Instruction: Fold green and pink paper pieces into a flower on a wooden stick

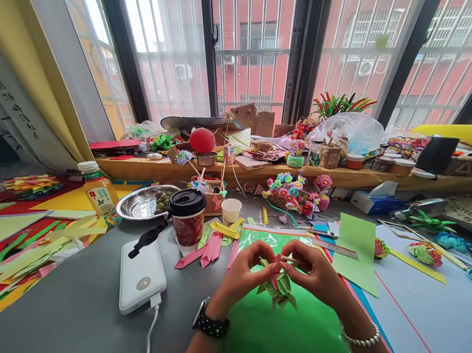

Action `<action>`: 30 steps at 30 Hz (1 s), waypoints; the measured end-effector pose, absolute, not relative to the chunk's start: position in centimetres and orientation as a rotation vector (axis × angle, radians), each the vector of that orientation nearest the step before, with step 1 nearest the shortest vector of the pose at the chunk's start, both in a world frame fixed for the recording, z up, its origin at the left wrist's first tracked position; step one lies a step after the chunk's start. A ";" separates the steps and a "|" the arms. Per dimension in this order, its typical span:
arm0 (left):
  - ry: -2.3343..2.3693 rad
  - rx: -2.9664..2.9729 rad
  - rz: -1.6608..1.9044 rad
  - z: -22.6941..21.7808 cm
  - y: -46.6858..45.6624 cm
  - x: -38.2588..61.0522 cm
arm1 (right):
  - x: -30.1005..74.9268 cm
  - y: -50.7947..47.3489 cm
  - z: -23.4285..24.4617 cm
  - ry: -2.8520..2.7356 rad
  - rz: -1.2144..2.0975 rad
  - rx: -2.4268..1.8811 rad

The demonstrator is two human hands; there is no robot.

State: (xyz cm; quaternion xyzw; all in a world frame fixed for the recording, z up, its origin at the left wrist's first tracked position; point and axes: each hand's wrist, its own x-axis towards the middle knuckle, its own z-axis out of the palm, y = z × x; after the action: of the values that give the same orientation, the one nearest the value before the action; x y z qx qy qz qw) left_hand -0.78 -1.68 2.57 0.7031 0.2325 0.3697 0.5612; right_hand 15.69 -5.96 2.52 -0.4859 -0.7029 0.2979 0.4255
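My left hand (244,276) and my right hand (313,274) meet at the middle of the desk. Between them is a folded paper flower (283,286) in green and pink, its pointed petals hanging downward. Thumb and fingers of the left hand pinch its pink upper part. The right hand's fingertips close on the same spot from the other side; a thin pale stick-like piece shows at them, too small to make out. Under the hands lies a shiny green folder (265,332). Pink folded paper strips (212,248) and yellow ones (228,229) lie left of the folder.
A lidded coffee cup (187,222), a white power bank (141,275) with its cable, a metal plate (131,204) of fruit and a juice bottle (100,193) stand to the left. Green paper (355,254), a ruler (338,249) and finished paper flowers (424,253) lie to the right.
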 end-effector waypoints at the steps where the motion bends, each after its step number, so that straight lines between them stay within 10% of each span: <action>1: 0.553 1.662 0.872 2.5 -1.7 -0.8 | 15.7 -6.0 2.6 -1.761 0.729 -1.219; 30: 0.602 1.657 0.813 1.6 -0.7 -1.0 | 15.8 -5.7 2.9 -1.863 0.700 -1.260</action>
State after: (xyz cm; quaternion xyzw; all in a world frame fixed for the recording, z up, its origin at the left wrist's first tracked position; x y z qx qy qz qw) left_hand -0.99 -0.72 1.60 0.7045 0.2560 0.3456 0.5645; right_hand 15.80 -5.66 2.88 -0.4942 -0.7306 0.2745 0.3829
